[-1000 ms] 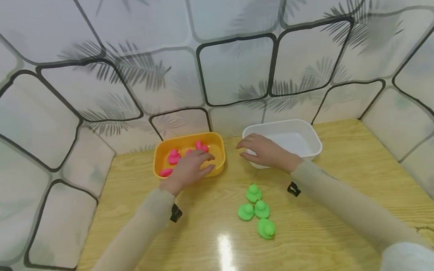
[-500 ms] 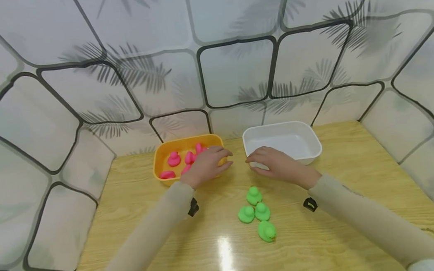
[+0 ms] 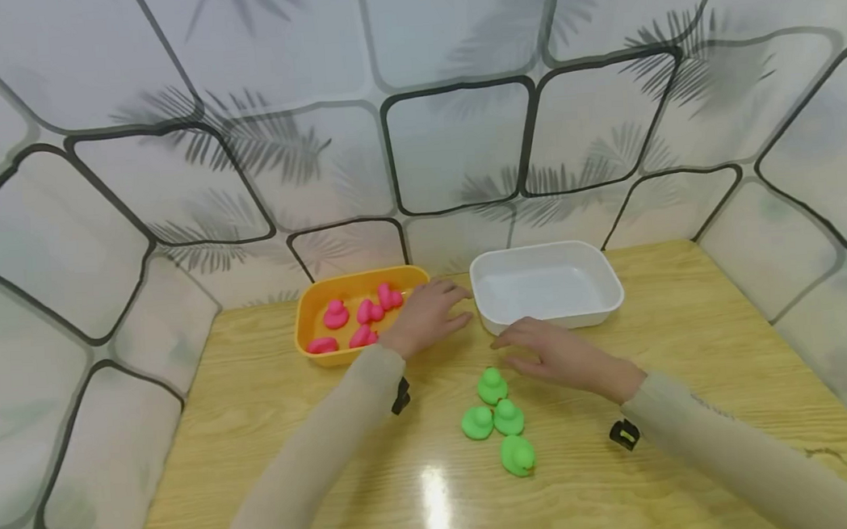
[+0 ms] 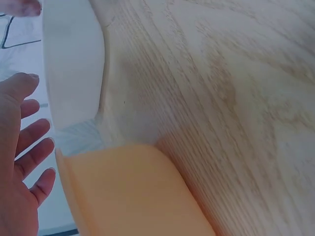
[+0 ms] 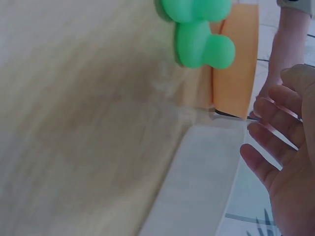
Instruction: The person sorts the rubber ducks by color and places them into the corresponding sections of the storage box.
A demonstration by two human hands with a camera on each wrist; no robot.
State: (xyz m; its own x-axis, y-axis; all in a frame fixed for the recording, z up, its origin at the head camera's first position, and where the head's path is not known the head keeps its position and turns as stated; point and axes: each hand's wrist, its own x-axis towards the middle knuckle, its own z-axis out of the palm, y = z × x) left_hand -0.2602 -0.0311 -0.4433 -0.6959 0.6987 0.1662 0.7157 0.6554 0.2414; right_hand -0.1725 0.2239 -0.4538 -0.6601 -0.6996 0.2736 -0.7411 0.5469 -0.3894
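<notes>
Four green rubber ducks [image 3: 497, 418] cluster near the middle of the wooden table [image 3: 259, 436], closer to its near edge than the tubs. Right hand [image 3: 556, 357] hovers just beyond and right of the top duck, fingers straight and loosely spread, holding nothing. Left hand [image 3: 427, 317] is farther back, fingers spread and relaxed, over the right end of the orange tub [image 3: 312, 348], empty. Five pink rubber ducks [image 3: 357, 321] lie in that tub. White tub [image 3: 546, 318] sits just right of it, both at the table's far edge by the patterned wall [image 3: 459, 133].
</notes>
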